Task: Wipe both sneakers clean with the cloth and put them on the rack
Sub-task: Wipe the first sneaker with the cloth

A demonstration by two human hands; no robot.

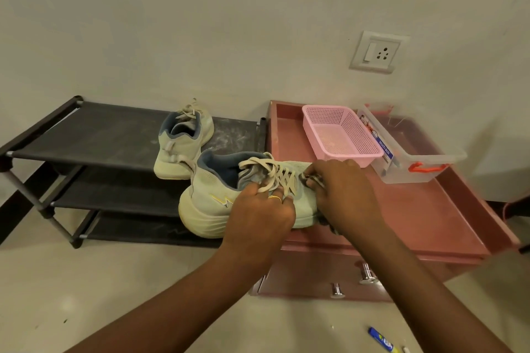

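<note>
The left hand [261, 215] grips the near sneaker [218, 203] from its side, fingers curled over the upper among the loose beige laces, with a ring on one finger. The right hand [341, 195] is closed around a dark cloth [329, 223] and presses it against the sneaker's toe end. Bits of the cloth show above the fingers and below the palm.

This pale green sneaker has a blue lining and a yellow lightning mark on its side. It lies across the left edge of a reddish-brown surface [415, 215] with a raised rim. Its heel hangs out toward the shoe rack [100, 135], and I cannot tell whether its sole rests on the surface.

The second sneaker [183, 146], a match for the first, stands on the top shelf of the dark three-tier rack, near its right end, heel toward the camera. It sits just behind the held sneaker, apart from both hands.

Farther back on the surface stands a pink perforated basket [341, 135]. Just to its right is a clear plastic box [413, 163] with an orange handle. Below the surface's front edge, metal drawer knobs [337, 291] show.

A white wall socket [375, 51] sits on the wall above. A blue and yellow tube [381, 342] lies on the floor near the right forearm.
</note>
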